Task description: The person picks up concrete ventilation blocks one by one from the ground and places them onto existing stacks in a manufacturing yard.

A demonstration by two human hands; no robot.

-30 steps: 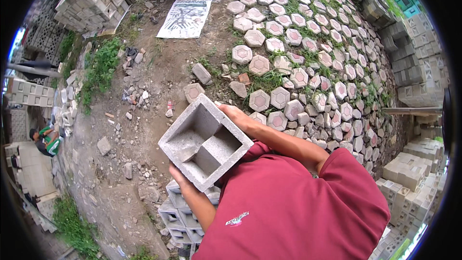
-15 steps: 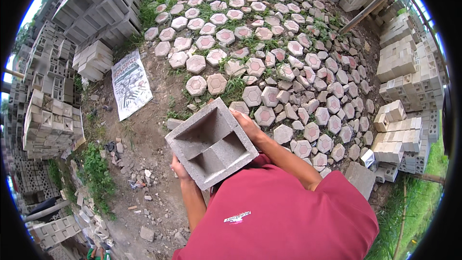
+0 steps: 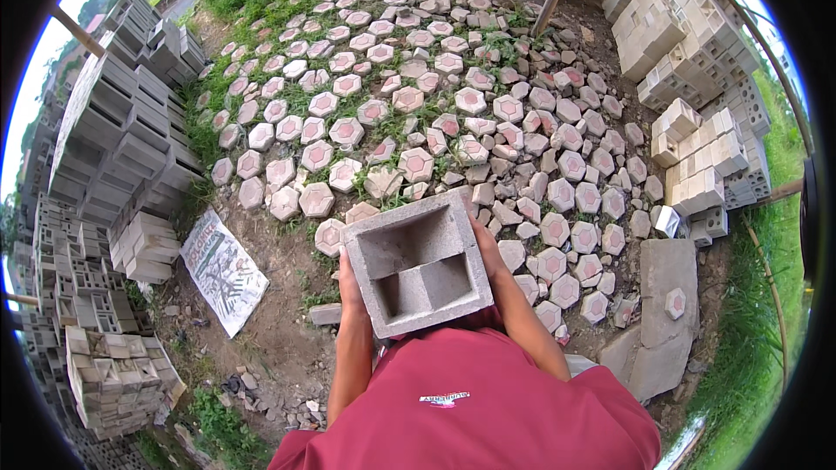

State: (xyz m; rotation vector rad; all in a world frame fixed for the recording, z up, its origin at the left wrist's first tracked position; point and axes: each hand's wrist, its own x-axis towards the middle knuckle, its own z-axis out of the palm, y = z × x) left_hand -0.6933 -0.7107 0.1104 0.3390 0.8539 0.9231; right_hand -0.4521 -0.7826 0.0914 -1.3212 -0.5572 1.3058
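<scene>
A grey hollow concrete block [image 3: 489, 283] is held up in front of my chest, its open side facing up toward the camera. Inside it are one wide cavity and two smaller ones split by a short wall. My left hand [image 3: 349, 283] grips the block's left side. On the opposite side, my right hand [image 3: 486, 248] clasps it, with the fingertips partly hidden behind the block. The maroon shirt [image 3: 453, 409] I wear lies just below the block.
Hexagonal pavers [image 3: 346, 130] with reddish centres cover the ground ahead, mixed with broken pieces and grass. Concrete blocks are stacked at the left [image 3: 131, 135] and right [image 3: 697, 161]. A printed white sheet [image 3: 225, 274] lies on the dirt. A concrete slab [image 3: 666, 339] lies at right.
My view has swung left, so the surroundings have shifted. The block has turned nearly square to me and sits slightly further right in view, still between both hands.
</scene>
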